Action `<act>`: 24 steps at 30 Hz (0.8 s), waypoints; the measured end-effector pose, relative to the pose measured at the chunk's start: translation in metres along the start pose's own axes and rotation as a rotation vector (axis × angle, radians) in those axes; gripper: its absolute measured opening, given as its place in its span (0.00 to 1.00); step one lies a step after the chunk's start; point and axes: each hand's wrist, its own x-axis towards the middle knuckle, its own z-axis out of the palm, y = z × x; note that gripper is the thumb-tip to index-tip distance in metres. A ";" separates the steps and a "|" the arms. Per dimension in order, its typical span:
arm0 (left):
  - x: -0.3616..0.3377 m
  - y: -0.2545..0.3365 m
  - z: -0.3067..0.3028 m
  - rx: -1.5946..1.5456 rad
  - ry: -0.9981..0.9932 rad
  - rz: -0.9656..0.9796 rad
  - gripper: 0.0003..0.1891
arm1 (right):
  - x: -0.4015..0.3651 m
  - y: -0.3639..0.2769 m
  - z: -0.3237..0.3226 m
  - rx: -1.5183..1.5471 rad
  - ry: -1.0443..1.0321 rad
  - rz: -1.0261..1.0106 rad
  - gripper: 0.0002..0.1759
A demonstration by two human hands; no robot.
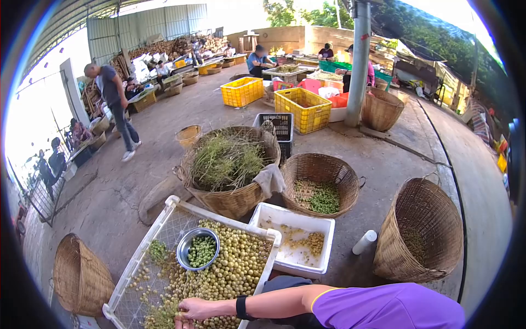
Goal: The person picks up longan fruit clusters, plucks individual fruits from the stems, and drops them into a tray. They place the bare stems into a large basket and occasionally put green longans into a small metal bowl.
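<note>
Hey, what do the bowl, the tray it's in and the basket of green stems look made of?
The bowl looks like metal, perhaps stainless steel: silvery with a shiny rim. The tray seems to be white plastic, with a smooth, pale frame and mesh floor. The basket is woven, likely bamboo or cane, matt brown: the crossing strips show, the exact fibre doesn't.

No legible text, label, brand, number or sign anywhere.
</note>
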 end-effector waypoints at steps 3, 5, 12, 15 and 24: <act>-0.014 0.000 0.017 0.068 0.073 0.129 0.16 | -0.001 0.000 -0.006 0.076 -0.089 0.055 0.19; -0.012 0.002 0.022 0.009 0.081 0.094 0.15 | 0.002 0.008 -0.002 0.342 -0.136 0.013 0.18; 0.006 0.004 -0.004 -0.596 -0.027 -0.107 0.14 | -0.012 -0.013 -0.020 0.645 -0.199 0.204 0.13; -0.004 0.012 0.020 -0.533 -0.068 -0.100 0.21 | -0.011 -0.017 -0.019 0.586 -0.183 0.202 0.14; -0.003 0.005 0.016 -0.379 -0.101 -0.009 0.13 | -0.011 -0.010 -0.006 0.384 -0.098 0.066 0.22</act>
